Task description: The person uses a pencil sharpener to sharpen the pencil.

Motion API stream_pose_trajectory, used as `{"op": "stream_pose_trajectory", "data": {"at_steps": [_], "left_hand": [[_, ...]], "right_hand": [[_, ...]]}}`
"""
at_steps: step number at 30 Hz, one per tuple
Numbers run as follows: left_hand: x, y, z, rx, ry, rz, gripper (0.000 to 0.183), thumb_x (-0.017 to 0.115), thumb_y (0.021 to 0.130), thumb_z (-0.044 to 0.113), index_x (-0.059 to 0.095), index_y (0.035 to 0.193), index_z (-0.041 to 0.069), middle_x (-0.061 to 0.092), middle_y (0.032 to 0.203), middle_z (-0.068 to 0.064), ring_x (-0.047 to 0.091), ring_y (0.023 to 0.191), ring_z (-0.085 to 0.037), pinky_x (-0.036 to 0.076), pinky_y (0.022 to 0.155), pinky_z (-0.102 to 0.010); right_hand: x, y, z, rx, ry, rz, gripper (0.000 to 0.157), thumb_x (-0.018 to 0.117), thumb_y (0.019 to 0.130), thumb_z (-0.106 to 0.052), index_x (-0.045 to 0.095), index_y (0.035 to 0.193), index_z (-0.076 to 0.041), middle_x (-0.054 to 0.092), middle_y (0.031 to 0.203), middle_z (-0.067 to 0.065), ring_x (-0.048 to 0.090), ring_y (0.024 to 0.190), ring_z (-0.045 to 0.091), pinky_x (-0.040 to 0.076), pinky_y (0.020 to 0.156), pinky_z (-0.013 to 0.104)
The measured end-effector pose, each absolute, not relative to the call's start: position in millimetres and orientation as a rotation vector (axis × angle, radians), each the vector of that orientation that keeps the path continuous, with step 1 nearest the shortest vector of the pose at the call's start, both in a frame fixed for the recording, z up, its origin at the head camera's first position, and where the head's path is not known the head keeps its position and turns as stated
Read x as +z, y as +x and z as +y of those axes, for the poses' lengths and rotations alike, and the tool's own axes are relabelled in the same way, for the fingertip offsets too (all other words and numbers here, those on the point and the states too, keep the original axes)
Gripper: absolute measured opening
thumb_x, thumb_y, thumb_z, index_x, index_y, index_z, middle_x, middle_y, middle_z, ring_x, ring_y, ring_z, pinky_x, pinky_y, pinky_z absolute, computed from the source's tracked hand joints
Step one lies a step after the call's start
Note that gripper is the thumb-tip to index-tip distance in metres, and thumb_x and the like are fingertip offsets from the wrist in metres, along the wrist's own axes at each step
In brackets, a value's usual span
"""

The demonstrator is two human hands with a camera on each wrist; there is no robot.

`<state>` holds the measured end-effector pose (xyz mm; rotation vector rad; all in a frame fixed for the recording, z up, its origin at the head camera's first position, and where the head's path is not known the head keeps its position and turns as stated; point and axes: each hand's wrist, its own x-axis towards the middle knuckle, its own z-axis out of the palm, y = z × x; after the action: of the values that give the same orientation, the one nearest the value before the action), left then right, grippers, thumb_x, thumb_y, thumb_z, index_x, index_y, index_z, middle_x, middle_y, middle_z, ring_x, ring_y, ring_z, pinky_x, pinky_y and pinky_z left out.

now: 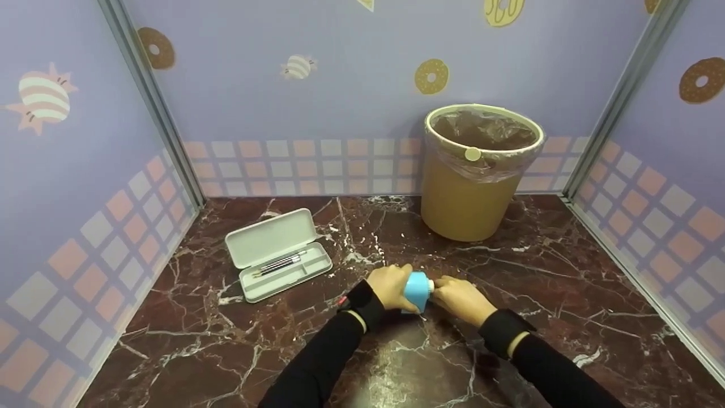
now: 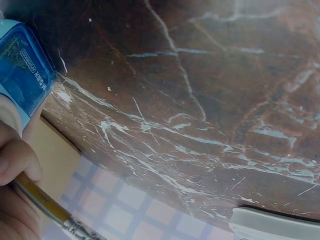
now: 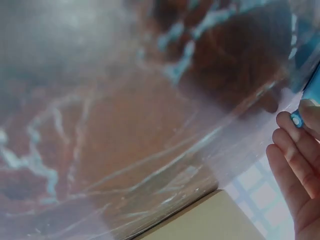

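Observation:
A blue pencil sharpener [image 1: 417,290] with a clear window sits upright on the marble surface. My left hand [image 1: 389,287] grips it from the left. In the left wrist view a gold-coloured pencil [image 2: 44,201] with a silver ferrule sticks out from under those fingers, beside the sharpener's cream ring [image 2: 9,114]; its tip is hidden. At the sharpener's right side, my right hand [image 1: 463,298] pinches a small blue knob with a white centre [image 3: 297,119] between thumb and index finger, apparently the crank handle. The other right fingers are extended.
A white pencil case [image 1: 286,275] lies with its lid up to the left, several pencils [image 1: 278,264] in its long compartment. Behind to the right stands a yellow-brown bin [image 1: 467,198] with a plastic liner. Patterned walls [image 1: 362,113] enclose the surface at the back and sides.

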<state>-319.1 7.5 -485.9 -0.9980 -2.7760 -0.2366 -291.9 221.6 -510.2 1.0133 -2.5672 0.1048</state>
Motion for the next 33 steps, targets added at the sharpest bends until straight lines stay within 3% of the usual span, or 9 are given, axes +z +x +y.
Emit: {"op": "stream_pose_trajectory", "data": {"at_steps": [10, 19, 33], "left_hand": [[-483.8, -317.8, 13.5, -0.205, -0.920, -2.801, 0.069, 0.094, 0.059, 0.054, 0.062, 0.103, 0.011, 0.075, 0.090, -0.005, 0.073, 0.081, -0.022, 0.059, 0.067, -0.038], [-486.0, -321.0, 13.1, -0.180, -0.906, -2.813, 0.066, 0.094, 0.058, 0.052, 0.063, 0.100, 0.011, 0.074, 0.088, -0.005, 0.072, 0.075, -0.021, 0.056, 0.062, -0.036], [-484.9, -320.6, 12.1, -0.215, -0.992, -2.774, 0.067, 0.094, 0.060, 0.051, 0.061, 0.101, 0.010, 0.074, 0.087, -0.005, 0.072, 0.076, -0.021, 0.057, 0.063, -0.037]], "right_hand": [[-504.4, -268.8, 229.6, 0.056, 1.141, -2.410, 0.006, 0.080, 0.083, -0.015, 0.074, 0.083, -0.013, 0.067, 0.080, 0.000, 0.061, 0.073, 0.015, 0.053, 0.062, 0.030], [-476.5, -259.4, 232.9, 0.028, 1.220, -2.337, 0.016, 0.084, 0.076, -0.011, 0.071, 0.084, -0.012, 0.064, 0.081, -0.001, 0.058, 0.073, 0.014, 0.052, 0.059, 0.027], [-443.7, -277.0, 234.8, 0.018, 1.129, -2.285, 0.008, 0.080, 0.085, -0.017, 0.073, 0.085, -0.012, 0.068, 0.082, 0.000, 0.064, 0.073, 0.015, 0.055, 0.058, 0.029]]}}
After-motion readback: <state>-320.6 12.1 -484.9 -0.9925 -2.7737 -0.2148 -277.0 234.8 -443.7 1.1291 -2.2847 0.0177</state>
